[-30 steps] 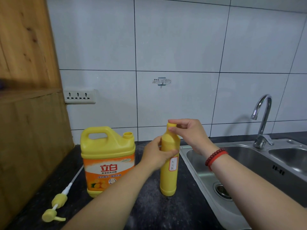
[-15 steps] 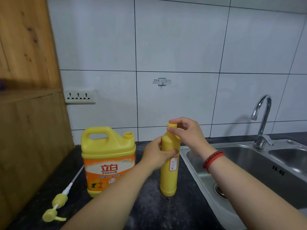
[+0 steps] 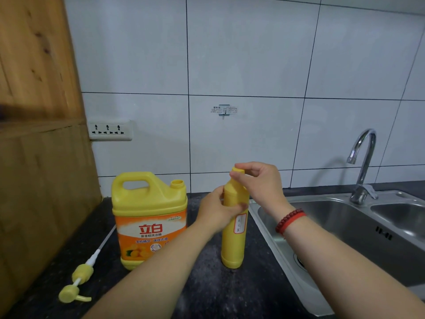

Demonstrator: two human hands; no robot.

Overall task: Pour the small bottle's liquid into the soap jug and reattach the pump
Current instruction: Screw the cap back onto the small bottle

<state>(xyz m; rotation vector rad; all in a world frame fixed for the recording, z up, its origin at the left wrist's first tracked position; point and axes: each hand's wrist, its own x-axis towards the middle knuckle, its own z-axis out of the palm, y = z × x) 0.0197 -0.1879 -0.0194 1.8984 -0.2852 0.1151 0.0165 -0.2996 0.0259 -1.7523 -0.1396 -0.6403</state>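
Two hands are working on the bottle (image 3: 233,240), which is standing upright on the dark counter (image 3: 207,291) between the jug (image 3: 149,217) and the sink (image 3: 345,226). The left hand (image 3: 216,212) is wrapping around its upper body, and the right hand (image 3: 257,180) is pinching the cap (image 3: 238,170) from above. The bottle's long axis is running vertically, mouth pointing up, base resting on the counter.

Risks, as I judge them: squeezing the soft body while the cap is loosening could be forcing liquid out over the fingers; the cap could be slipping and dropping into the sink just beside it. The jug's open neck (image 3: 177,184) is looking narrow, so hasty tipping could be spilling soap down its side. The pump (image 3: 77,282) is lying on the counter, apart from the jug.
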